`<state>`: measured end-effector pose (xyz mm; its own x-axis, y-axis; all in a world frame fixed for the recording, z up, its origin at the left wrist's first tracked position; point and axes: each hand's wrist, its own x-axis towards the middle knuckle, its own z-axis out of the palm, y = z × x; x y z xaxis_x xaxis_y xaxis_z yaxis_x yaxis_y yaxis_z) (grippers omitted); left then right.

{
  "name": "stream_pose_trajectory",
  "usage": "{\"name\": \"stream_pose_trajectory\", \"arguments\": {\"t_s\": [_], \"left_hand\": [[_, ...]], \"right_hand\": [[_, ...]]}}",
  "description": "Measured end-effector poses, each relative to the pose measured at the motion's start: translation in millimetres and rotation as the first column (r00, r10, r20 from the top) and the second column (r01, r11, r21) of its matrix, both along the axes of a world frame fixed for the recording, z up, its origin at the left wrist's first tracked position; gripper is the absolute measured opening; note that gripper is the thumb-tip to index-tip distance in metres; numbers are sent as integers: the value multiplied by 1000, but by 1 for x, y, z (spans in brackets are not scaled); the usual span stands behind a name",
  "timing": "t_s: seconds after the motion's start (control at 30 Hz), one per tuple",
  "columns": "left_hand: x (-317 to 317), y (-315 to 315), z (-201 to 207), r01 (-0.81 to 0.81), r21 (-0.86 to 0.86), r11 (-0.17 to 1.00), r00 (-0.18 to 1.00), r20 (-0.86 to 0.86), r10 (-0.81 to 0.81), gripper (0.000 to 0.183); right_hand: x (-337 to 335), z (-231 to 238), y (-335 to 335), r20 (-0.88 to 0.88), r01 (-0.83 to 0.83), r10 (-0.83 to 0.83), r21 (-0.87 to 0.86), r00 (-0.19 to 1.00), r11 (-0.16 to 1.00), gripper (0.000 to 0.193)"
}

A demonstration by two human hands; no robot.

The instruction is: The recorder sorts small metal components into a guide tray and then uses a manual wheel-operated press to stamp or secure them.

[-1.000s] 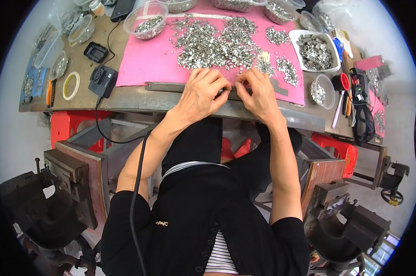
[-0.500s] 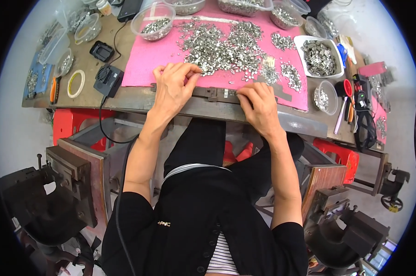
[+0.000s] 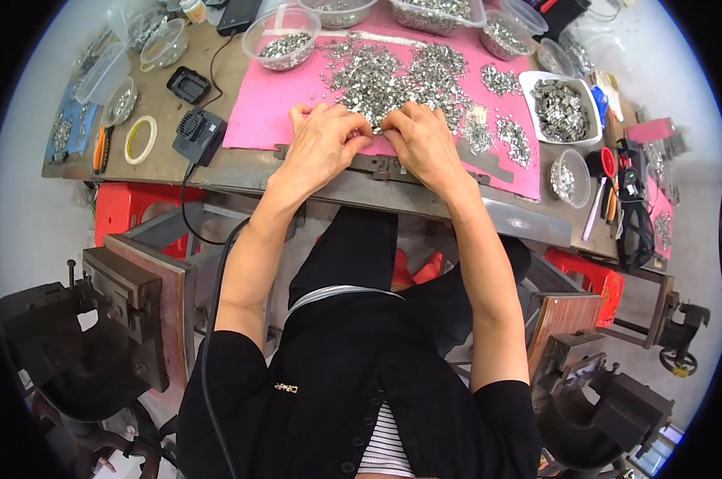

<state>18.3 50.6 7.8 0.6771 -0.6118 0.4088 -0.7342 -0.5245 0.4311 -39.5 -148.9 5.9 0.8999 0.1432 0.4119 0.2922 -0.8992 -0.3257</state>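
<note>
Both hands meet at the near edge of a spread pile of small silver metal pieces (image 3: 393, 84) on a pink mat (image 3: 257, 112). My left hand (image 3: 327, 144) has thumb and fingers pinched together; whatever lies between the tips is too small to make out. Close beside it, my right hand (image 3: 425, 144) is closed the same way, its fingertips at the pile's edge and their contents hidden. Just below the fingers, a dark metal bar fixture (image 3: 383, 168) runs along the bench edge, partly covered by both hands.
Clear round tubs (image 3: 281, 40) of metal pieces line the back. At the right stand a white square bowl (image 3: 560, 109) of pieces and a small clear cup (image 3: 570, 177). A black charger (image 3: 199, 136), its cable and a tape roll (image 3: 141, 140) lie left. Dark vises (image 3: 122, 319) flank my legs.
My right hand has moved left and up from the bar fixture to the pile's edge, close beside my left hand. The left hand has shifted slightly right. The whole view has shifted a little.
</note>
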Motion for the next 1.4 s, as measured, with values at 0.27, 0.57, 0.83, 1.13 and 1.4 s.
{"name": "stream_pose_trajectory", "arguments": {"t_s": [0.27,0.57,0.83,1.13,1.4], "left_hand": [[3,13,9,-58,27,998,982,-180,62,12],[3,11,10,-17,67,998,985,-170,28,11],[7,21,12,37,0,999,985,-169,-37,9],[6,12,0,51,27,998,999,-14,-51,8],[11,9,4,126,63,990,989,-86,-120,7]], "right_hand": [[-10,5,-13,-15,-10,12,133,1000,991,5],[-4,1,-4,-35,-39,42,61,999,997,8],[-11,2,-6,35,-66,67,-18,997,998,8],[-12,5,-3,-9,4,-3,149,1000,989,6],[-10,0,-2,-19,68,-67,55,998,996,7]]}}
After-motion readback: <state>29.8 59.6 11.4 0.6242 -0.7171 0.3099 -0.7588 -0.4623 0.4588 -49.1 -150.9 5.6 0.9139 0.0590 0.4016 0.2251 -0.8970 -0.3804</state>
